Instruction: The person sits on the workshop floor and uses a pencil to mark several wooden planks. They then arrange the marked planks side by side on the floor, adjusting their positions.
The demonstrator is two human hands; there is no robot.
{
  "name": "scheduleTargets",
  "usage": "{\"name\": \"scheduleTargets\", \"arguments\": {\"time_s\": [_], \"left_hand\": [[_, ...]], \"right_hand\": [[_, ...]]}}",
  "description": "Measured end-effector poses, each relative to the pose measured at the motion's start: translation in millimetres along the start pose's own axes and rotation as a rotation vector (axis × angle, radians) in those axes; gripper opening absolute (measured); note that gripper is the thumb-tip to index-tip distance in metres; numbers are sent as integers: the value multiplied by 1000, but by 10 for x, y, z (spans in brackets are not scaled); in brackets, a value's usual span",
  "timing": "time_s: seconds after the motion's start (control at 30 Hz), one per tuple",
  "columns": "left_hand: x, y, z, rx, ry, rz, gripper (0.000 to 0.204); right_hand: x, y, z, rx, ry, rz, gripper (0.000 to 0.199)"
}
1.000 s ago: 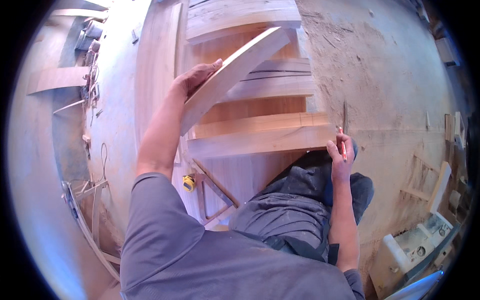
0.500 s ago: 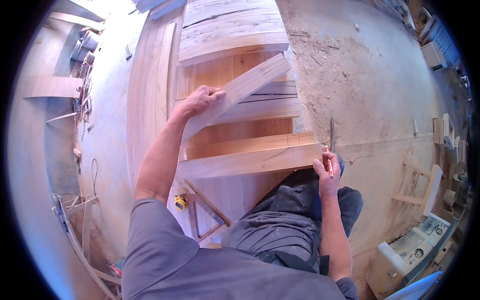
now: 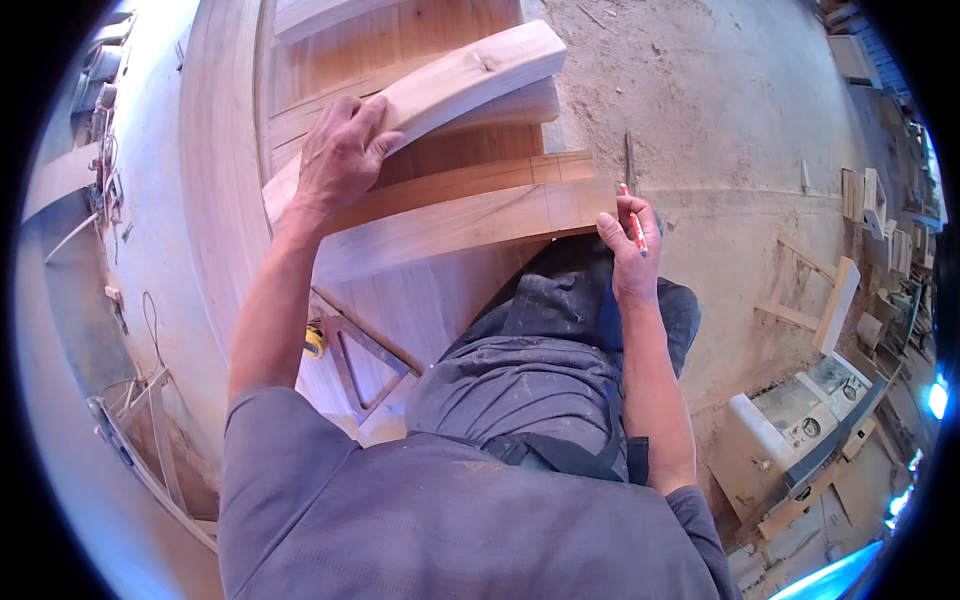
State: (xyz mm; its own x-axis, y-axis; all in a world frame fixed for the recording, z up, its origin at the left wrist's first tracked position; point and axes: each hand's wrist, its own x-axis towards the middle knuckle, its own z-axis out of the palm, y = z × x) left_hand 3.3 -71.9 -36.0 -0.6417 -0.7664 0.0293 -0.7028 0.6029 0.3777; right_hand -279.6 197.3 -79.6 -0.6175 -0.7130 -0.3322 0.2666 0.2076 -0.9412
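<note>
My left hand [image 3: 345, 150] grips a pale squared wooden beam [image 3: 478, 82] from above, thumb and fingers over its edges. This beam lies at a slant across other timbers, its far end raised to the right. My right hand [image 3: 632, 245] holds a red-and-white pencil [image 3: 638, 232] between its fingers. The thumb of that hand is at the right end of a nearer beam [image 3: 450, 225], which has thin lines drawn across it. Below my left forearm lie a triangular wooden set square [image 3: 340, 372] and a yellow tape measure [image 3: 315, 340], partly hidden by the arm.
A long plank [image 3: 215, 150] runs along the left of the timbers. Sawdust and scraps cover the floor [image 3: 720, 140] at right. Farther right stand a dusty beige machine with dials [image 3: 805, 425] and a wooden frame piece [image 3: 836, 305]. A frame [image 3: 160, 440] leans at lower left.
The slanted beam has turned under my left hand and shows a broader face. My right hand stays at the nearer beam's end with the pencil. The whole view has shifted.
</note>
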Motion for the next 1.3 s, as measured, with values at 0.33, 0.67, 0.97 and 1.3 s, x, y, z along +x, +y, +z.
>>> {"name": "scheduleTargets", "arguments": {"time_s": [0.33,0.67,0.97,1.3], "left_hand": [[-1223,-331,-9,78,586,-458,55],[-1978,-41,232,-1138,762,-1019,40],[-2142,-129,254,-1215,822,-914,37],[-2006,14,284,-1280,952,-839,60]], "right_hand": [[144,-40,-94,145,-76,140,42],[-80,45,-193,317,-215,40,51],[-84,151,-167,265,-172,12,53],[0,160,-358,478,-197,-5,54]]}}
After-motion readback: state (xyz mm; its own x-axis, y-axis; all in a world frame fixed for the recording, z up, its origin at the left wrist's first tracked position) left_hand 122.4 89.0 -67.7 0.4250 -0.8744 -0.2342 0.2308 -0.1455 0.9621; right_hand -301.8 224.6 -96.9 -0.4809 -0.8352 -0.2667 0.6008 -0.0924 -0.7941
